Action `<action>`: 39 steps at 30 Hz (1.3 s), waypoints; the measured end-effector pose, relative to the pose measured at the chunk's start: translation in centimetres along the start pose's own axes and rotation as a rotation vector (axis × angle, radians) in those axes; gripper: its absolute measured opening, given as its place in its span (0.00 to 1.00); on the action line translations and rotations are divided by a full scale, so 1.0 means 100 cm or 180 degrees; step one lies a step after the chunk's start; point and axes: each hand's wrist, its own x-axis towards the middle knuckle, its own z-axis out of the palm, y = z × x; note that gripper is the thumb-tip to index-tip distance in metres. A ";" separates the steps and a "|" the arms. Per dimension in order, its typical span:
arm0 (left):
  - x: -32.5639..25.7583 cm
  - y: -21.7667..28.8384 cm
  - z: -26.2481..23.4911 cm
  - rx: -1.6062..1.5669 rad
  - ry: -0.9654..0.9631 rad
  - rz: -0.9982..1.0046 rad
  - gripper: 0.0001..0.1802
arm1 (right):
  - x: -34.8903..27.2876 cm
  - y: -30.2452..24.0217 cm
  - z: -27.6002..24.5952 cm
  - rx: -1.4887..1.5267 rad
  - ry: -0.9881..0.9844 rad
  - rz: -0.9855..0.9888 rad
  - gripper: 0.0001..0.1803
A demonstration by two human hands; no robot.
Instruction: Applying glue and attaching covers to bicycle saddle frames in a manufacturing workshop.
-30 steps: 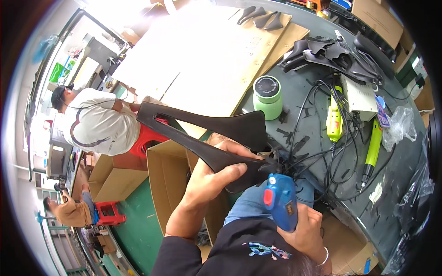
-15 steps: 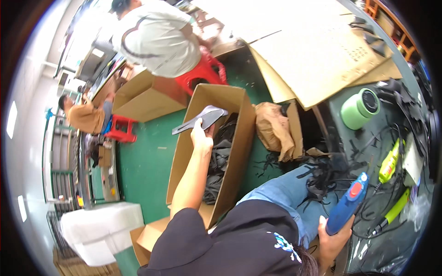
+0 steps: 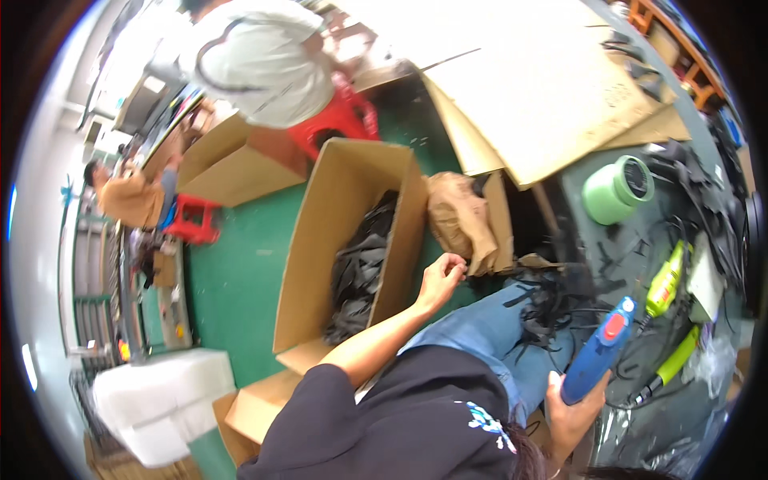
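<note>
Gripping a blue power tool [image 3: 596, 360], the right hand [image 3: 572, 408] is sitting low beside the person's thigh, fingers wrapped around the tool's lower end. The tool's long axis is running on a slant, its nose with the red button pointing up and to the right toward the desk [image 3: 632, 240], its butt end buried in the right grip. So the tool is lying up and outward from that hand, over the edge of the jeans-clad knee and just beside the tangle of black straps [image 3: 552, 308] spilling off the desk.

The left hand [image 3: 440, 280] is hovering at the near wall of the open cardboard box [image 3: 340, 240], fingers curled loosely inward; nothing is showing in that grip, and it is sitting just beside the box rim, well apart from the tool. Inside the box, black pieces [image 3: 360, 272] are lying heaped.

On the desk a green roll of tape [image 3: 616, 188] is standing near a yellow-green hand tool [image 3: 666, 280], with a second green tool [image 3: 676, 364] lying below it among cables. Flat cardboard sheets [image 3: 544, 88] are leaning over the desk's far end. A brown paper bag [image 3: 456, 220] is slumping between box and desk. Farther off, a person in a white shirt [image 3: 256, 56] is bending by a red stool [image 3: 336, 124]
</note>
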 end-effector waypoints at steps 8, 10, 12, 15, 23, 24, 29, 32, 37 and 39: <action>0.014 0.165 0.127 0.0371 -0.1748 0.2048 0.06 | 0.015 0.005 -0.013 0.0672 0.0318 0.0274 0.22; 0.015 0.188 0.168 0.0398 -0.2205 0.1883 0.07 | 0.013 0.015 -0.019 0.0734 0.0450 0.0337 0.22; 0.021 0.200 0.219 -0.0066 -0.2338 0.1892 0.06 | 0.011 0.022 -0.025 0.0788 0.0630 0.0408 0.22; 0.037 0.229 0.297 -0.0534 -0.2364 0.0771 0.11 | 0.010 0.027 -0.032 0.0923 0.0841 0.0532 0.23; 0.093 0.257 0.428 0.1480 -0.0362 0.3495 0.18 | 0.005 0.045 -0.038 0.0962 0.0787 0.0938 0.27; 0.099 0.256 0.435 0.1474 -0.0361 0.3518 0.18 | 0.006 0.047 -0.039 0.0990 0.0748 0.1002 0.28; 0.123 0.268 0.449 0.2670 -0.0539 0.3211 0.09 | 0.003 0.058 -0.039 0.1093 0.0846 0.1046 0.29; 0.128 0.286 0.437 0.2250 -0.0099 0.3436 0.07 | 0.002 0.059 -0.039 0.1197 0.0917 0.1090 0.29; 0.095 0.340 0.357 0.1197 -0.0344 0.4183 0.07 | -0.004 0.061 -0.040 0.1066 0.1106 0.0906 0.28; 0.076 0.349 0.310 0.0665 -0.0851 0.4281 0.07 | -0.007 0.064 -0.038 0.1152 0.1241 0.1002 0.27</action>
